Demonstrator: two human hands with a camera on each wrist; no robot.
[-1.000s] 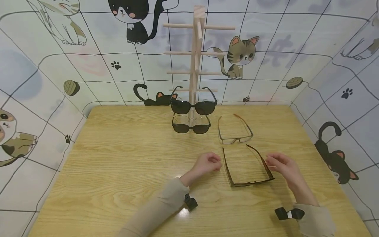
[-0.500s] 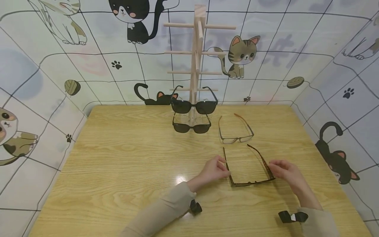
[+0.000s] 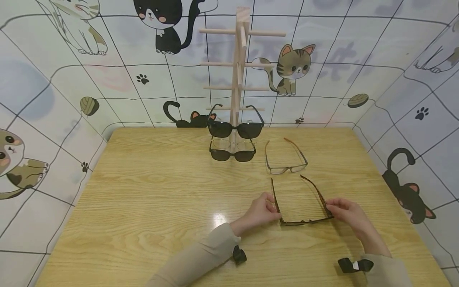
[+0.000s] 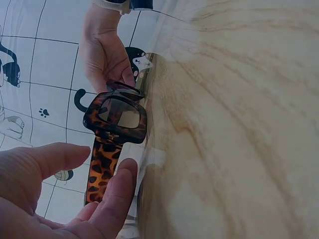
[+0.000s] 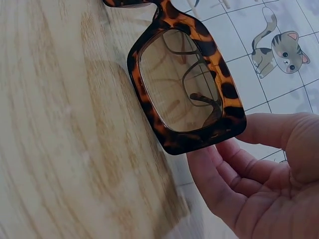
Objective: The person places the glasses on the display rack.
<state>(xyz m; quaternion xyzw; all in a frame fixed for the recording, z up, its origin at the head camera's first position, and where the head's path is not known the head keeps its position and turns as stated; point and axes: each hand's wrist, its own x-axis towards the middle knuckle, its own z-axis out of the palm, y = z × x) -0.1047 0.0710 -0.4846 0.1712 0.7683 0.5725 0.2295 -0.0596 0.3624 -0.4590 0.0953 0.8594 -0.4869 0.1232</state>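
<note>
A pair of tortoiseshell eyeglasses (image 3: 305, 222) with square lenses sits on the table, temples unfolded and pointing away. My left hand (image 3: 259, 209) holds the left temple from the side. In the left wrist view, the spotted temple (image 4: 101, 169) runs between the thumb and fingers, with the thumb tip right at its upper edge. Across from it, my right hand (image 3: 348, 215) pinches the right temple close to the hinge. The right wrist view shows the lens frame (image 5: 227, 94) large, partly covering the thumb and fingertips behind its corner.
Just beyond lie thin-framed glasses (image 3: 287, 169) with orange temple tips. A wooden display stand (image 3: 239, 59) rises at the back, bearing two pairs of dark sunglasses (image 3: 234, 129) and wire-rimmed glasses (image 3: 221, 143). Cat-print walls (image 3: 118, 79) enclose the table (image 3: 150, 191) behind and at both sides.
My left hand has moved right, from beside the eyeglasses onto their left temple. My right hand has closed in slightly on the right temple. The eyeglasses have stayed in place.
</note>
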